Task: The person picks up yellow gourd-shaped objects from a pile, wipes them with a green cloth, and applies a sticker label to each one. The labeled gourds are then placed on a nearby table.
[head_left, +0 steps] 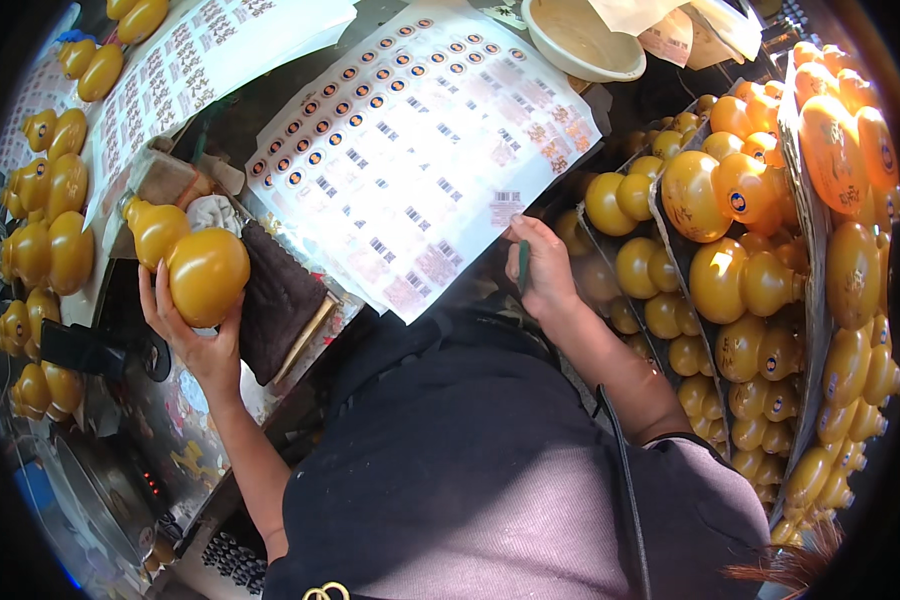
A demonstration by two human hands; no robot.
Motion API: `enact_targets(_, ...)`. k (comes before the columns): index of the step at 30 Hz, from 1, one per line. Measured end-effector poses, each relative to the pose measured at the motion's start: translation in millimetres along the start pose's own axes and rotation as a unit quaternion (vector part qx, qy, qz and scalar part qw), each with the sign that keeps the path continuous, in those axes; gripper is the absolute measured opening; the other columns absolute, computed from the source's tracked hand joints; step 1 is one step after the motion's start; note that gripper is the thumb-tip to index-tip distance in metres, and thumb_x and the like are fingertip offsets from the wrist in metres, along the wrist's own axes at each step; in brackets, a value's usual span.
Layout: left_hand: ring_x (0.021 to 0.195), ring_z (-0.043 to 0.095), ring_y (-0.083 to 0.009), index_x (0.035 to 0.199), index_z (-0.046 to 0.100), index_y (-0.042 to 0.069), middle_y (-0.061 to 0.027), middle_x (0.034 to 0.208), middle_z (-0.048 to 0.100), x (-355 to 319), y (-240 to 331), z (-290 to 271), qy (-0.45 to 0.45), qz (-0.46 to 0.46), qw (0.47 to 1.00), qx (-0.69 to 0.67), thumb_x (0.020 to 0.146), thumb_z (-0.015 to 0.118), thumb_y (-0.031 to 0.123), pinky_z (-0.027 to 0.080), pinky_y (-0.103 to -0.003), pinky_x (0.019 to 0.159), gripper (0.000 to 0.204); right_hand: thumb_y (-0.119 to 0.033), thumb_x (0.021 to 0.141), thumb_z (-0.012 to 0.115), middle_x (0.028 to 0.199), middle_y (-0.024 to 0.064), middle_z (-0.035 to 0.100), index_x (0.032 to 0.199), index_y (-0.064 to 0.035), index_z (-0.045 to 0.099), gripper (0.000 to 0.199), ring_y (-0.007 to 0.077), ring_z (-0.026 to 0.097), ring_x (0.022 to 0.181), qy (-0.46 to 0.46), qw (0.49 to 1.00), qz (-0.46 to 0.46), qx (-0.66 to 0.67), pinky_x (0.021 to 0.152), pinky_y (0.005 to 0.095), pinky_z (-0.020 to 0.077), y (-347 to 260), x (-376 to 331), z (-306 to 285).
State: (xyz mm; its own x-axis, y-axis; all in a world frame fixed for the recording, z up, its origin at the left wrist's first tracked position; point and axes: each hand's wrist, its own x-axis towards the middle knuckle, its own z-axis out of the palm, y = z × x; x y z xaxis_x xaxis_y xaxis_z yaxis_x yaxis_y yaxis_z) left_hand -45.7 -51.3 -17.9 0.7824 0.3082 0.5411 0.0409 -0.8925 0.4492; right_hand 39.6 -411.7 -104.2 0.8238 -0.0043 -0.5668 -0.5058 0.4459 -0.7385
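Observation:
My left hand (pixel 195 335) wraps its fingers and thumb round the wide lower bulb of a yellow gourd-shaped bottle (pixel 208 278). The bottle's narrow neck points up and left, and no sticker shows on this side. My right hand (pixel 545 270) is closed on a slim green tool (pixel 523 267), whose kind I cannot make out. Its fingertips are at the right edge of a large white sheet of printed stickers (pixel 400 180), beside a pale pink label. Whether they pinch the sheet is unclear.
Rows of similar bottles (pixel 68 183) stand at the left, and many more fill divided racks (pixel 745 270) at the right. A dark folded cloth (pixel 275 300) lies beside the left hand. A cream bowl (pixel 582 45) sits at the back, and another sticker sheet (pixel 205 60) lies far left.

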Motion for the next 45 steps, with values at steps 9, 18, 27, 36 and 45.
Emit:
enact_targets(9, 0.135, 0.032, -0.0327, 0.145, 0.029, 0.006, -0.0148, 0.145, 0.033, -7.2, -16.7, 2.7, 0.018, 0.03, 0.999, 0.011, 0.067, 0.084, 0.02, 0.026, -0.041, 0.112, 0.097, -0.014, 0.088, 0.066, 0.085, 0.0018, 0.063, 0.09, -0.0023, 0.065, 0.012, 0.011, 0.057, 0.084, 0.049, 0.992, -0.054, -0.099, 0.078, 0.0235, 0.0434, -2.3, -5.0, -1.6)
enact_targets(18, 0.128, 0.043, -0.0275, 0.149, 0.02, 0.007, -0.0149, 0.138, 0.044, -18.1, -19.6, 0.8, -0.007, -0.172, 0.963, -0.205, 0.067, 0.083, 0.013, 0.035, -0.036, 0.106, 0.104, -0.009, 0.086, 0.066, 0.061, -0.0042, 0.052, 0.085, -0.0013, 0.061, 0.009, 0.0029, 0.042, 0.053, -0.167, 0.801, -0.314, -0.482, 0.049, 0.0217, 0.0321, -87.4, 0.3, 79.8)
enact_targets(27, 0.121, 0.049, -0.0306, 0.147, 0.029, 0.01, -0.015, 0.129, 0.05, -11.1, -5.0, -14.6, 0.006, -0.114, 0.993, -0.009, 0.063, 0.085, 0.013, 0.039, -0.038, 0.103, 0.1, -0.015, 0.081, 0.066, 0.052, 0.0076, 0.051, 0.082, -0.0058, 0.061, 0.011, 0.0208, 0.049, 0.045, -0.493, 0.534, -0.312, -0.612, 0.048, 0.0332, 0.0374, -100.2, -23.7, 248.0)
enact_targets(36, 0.123, 0.046, -0.0318, 0.148, 0.026, 0.01, -0.0158, 0.134, 0.046, -11.1, -7.7, -8.9, 0.006, -0.161, 0.977, -0.137, 0.063, 0.086, 0.017, 0.037, -0.039, 0.104, 0.105, -0.014, 0.078, 0.066, 0.051, 0.0047, 0.046, 0.08, -0.0072, 0.062, 0.008, 0.0151, 0.043, 0.046, -0.65, 0.374, -0.267, -0.605, 0.047, 0.0303, 0.0342, -108.9, -42.6, 315.3)
enact_targets(45, 0.13, 0.041, -0.029, 0.148, 0.024, 0.008, -0.0148, 0.141, 0.04, -9.2, -8.0, -9.5, -0.012, -0.181, 0.967, -0.18, 0.067, 0.084, 0.017, 0.036, -0.038, 0.106, 0.101, -0.027, 0.077, 0.067, 0.07, 0.0096, 0.063, 0.08, -0.0059, 0.065, 0.021, 0.0286, 0.062, 0.067, -0.645, 0.138, -0.305, -0.687, 0.063, 0.0395, 0.0467, -68.4, -64.7, 377.3)
